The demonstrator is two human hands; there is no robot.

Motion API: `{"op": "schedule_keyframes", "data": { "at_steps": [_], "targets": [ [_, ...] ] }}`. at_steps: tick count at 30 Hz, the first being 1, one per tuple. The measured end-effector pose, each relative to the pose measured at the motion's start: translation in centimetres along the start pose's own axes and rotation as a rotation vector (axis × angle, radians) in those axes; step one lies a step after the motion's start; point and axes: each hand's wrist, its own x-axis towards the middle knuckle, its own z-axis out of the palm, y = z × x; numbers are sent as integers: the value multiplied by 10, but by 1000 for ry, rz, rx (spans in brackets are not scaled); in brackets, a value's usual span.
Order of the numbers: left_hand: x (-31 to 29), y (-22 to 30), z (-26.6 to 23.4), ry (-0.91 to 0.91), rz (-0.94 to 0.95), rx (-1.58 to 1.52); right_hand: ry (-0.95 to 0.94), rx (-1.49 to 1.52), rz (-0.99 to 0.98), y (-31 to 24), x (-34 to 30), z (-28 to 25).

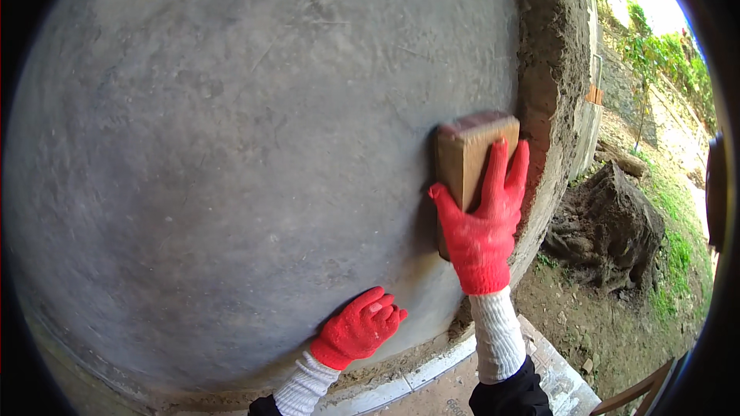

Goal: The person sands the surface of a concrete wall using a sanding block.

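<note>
In the head view, the right hand (484,219) in a red glove lies flat on a wooden block (465,156), its fingers (497,169) spread wide and stretched up over the block's face, the thumb reaching out to the left edge. The hand presses the block against a grey plastered wall (231,146). The block sits at the wall's right side, just left of the rough, crumbly wall edge (547,69). Its long axis runs up and down, tilted slightly, with the darker top end pointing up and far.

The left hand (361,329), also red-gloved, rests lower and to the left, its fingers (383,310) curled in narrowly with the knuckles touching the wall; it holds nothing that can be seen.

Below the hands, a pale ledge (432,374) runs along the wall's foot. To the right lie bare soil, a dark tree stump (609,223) and green grass (678,254), well apart from the block.
</note>
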Motion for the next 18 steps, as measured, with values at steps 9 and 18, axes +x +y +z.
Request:
{"op": "schedule_keyframes", "data": {
  "at_steps": [9,18],
  "targets": [
    [1,4,4,127,-34,-74,-403,72,-155,118,-306,-9],
    [0,-1,-6,47,-37,-16,-15,36,8,9,-38,6]
  ]
}}
